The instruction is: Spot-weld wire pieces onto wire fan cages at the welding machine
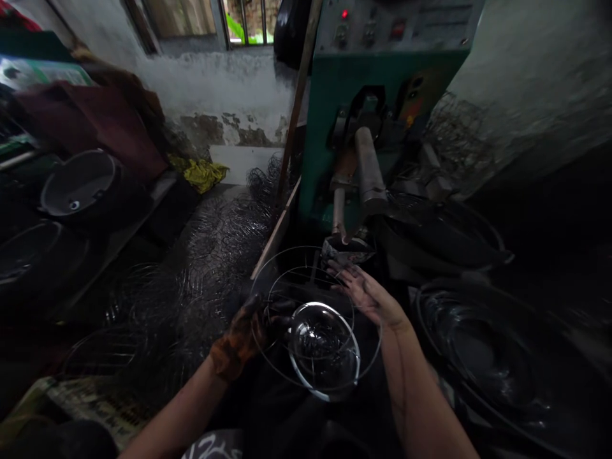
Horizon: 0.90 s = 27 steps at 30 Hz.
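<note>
My left hand [243,338] wears a dirty orange-and-black glove and is closed on the left side of a round wire frame [306,376], made of concentric rings and thin spokes with a shiny central ring [325,347]. My bare right hand [370,296] lies with fingers stretched out over the frame's far right rim, fingertips close to the welding head [347,245] of a green machine [382,95]. The frame sits just under the machine's grey cylindrical arm [368,169].
A heap of finished wire frames [210,255] lies to the left on the floor. Stacks of dark rings [478,344] fill the right side. A dark bucket [79,182], a yellow rag [201,172] and a wooden slat [291,127] stand further back.
</note>
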Each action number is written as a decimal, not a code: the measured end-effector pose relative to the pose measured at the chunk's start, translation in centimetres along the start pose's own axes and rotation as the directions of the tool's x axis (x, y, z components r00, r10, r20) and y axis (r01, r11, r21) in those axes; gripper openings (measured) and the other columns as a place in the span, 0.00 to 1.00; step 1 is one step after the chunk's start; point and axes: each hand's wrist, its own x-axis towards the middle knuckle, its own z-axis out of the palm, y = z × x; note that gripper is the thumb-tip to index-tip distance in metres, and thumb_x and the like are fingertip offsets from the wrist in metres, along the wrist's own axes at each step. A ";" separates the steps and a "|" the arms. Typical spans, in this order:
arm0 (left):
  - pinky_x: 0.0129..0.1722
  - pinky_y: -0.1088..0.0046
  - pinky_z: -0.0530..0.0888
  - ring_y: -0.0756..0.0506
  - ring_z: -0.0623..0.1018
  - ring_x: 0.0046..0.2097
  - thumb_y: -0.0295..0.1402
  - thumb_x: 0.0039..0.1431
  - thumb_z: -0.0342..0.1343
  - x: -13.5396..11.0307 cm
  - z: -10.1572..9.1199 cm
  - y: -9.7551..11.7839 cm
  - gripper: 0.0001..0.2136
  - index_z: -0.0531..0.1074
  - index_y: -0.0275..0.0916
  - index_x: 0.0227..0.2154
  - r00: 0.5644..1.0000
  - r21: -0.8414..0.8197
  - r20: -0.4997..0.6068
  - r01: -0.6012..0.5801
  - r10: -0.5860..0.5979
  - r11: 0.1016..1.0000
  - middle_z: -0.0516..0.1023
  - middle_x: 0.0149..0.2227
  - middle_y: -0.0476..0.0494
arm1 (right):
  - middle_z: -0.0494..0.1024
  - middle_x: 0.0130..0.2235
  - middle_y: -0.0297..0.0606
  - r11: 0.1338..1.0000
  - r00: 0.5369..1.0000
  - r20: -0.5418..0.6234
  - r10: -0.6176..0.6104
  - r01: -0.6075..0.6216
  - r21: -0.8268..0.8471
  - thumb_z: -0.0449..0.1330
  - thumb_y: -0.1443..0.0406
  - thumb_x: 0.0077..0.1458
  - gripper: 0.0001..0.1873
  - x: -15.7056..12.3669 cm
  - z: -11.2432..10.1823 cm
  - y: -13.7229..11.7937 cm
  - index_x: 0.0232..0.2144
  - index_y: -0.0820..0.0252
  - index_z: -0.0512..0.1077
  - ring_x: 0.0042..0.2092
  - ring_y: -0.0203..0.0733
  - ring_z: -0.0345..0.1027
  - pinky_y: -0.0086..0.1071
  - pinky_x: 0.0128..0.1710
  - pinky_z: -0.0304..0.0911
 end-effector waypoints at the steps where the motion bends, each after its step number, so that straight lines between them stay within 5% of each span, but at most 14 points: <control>1: 0.55 0.53 0.75 0.34 0.76 0.58 0.44 0.68 0.50 0.3 0.0 -0.2 0.20 0.73 0.40 0.56 1.000 0.021 -0.001 0.004 -0.004 1.000 0.79 0.50 0.34 | 0.70 0.64 0.48 1.000 1.000 -0.015 0.006 -0.006 0.005 0.68 0.47 0.52 0.31 0.0 0.3 0.1 0.55 0.50 0.73 0.63 0.57 0.64 0.51 0.58 0.65; 8: 0.56 0.51 0.74 0.35 0.79 0.52 0.49 0.67 0.51 0.8 0.5 -0.4 0.25 0.71 0.38 0.58 1.000 0.099 0.004 0.021 -0.021 0.995 0.78 0.51 0.32 | 0.79 0.55 0.50 0.994 0.991 -0.107 0.080 -0.088 -0.070 0.68 0.47 0.51 0.29 -0.2 1.5 -0.8 0.49 0.56 0.77 0.60 0.57 0.69 0.51 0.61 0.62; 13: 0.59 0.53 0.72 0.36 0.78 0.54 0.48 0.65 0.57 0.3 2.0 -0.6 0.24 0.72 0.40 0.57 0.997 0.119 0.002 -0.082 0.083 0.989 0.77 0.53 0.34 | 0.80 0.53 0.50 0.996 0.988 -0.128 0.086 -0.085 0.012 0.61 0.41 0.56 0.29 1.1 1.0 -0.6 0.48 0.56 0.77 0.54 0.55 0.75 0.45 0.48 0.72; 16: 0.61 0.55 0.70 0.36 0.73 0.61 0.50 0.64 0.57 -0.2 2.4 -0.1 0.25 0.71 0.44 0.59 0.986 0.134 -0.022 -0.159 0.164 0.978 0.76 0.55 0.38 | 0.82 0.49 0.49 0.997 0.949 -0.306 0.074 -0.076 0.006 0.61 0.40 0.56 0.29 1.1 0.2 -0.1 0.42 0.56 0.78 0.49 0.53 0.77 0.40 0.40 0.74; 18: 0.61 0.56 0.70 0.37 0.72 0.62 0.51 0.63 0.58 -0.5 2.3 0.4 0.26 0.69 0.47 0.61 0.984 0.151 -0.041 -0.167 0.174 0.974 0.75 0.57 0.40 | 0.83 0.47 0.46 0.995 0.916 -0.395 0.066 -0.092 -0.047 0.68 0.43 0.50 0.26 0.2 0.0 0.5 0.40 0.56 0.78 0.44 0.50 0.78 0.37 0.37 0.73; 21: 0.60 0.58 0.70 0.39 0.71 0.62 0.53 0.62 0.58 -0.4 2.2 0.6 0.27 0.68 0.51 0.62 0.971 0.159 -0.082 -0.210 0.225 0.965 0.74 0.58 0.42 | 0.83 0.43 0.44 0.971 0.932 -0.341 0.122 -0.182 -0.152 0.74 0.48 0.42 0.26 -1.7 0.8 1.4 0.39 0.57 0.78 0.39 0.47 0.78 0.37 0.36 0.73; 24: 0.59 0.58 0.70 0.39 0.72 0.61 0.54 0.62 0.57 0.5 2.7 0.0 0.26 0.69 0.52 0.60 0.949 0.147 -0.118 -0.276 0.293 0.950 0.74 0.58 0.43 | 0.83 0.35 0.43 0.950 0.943 -0.300 0.147 -0.219 -0.224 0.71 0.43 0.44 0.29 -2.7 2.4 2.2 0.38 0.59 0.77 0.32 0.46 0.76 0.38 0.34 0.72; 27: 0.57 0.60 0.72 0.41 0.73 0.58 0.55 0.64 0.54 0.8 3.3 -0.7 0.25 0.69 0.54 0.60 0.960 0.149 -0.118 -0.235 0.253 0.961 0.75 0.56 0.45 | 0.80 0.27 0.41 0.916 0.925 -0.379 0.025 -0.173 -0.362 0.64 0.37 0.47 0.31 -2.1 3.8 2.3 0.33 0.59 0.75 0.28 0.45 0.73 0.36 0.28 0.69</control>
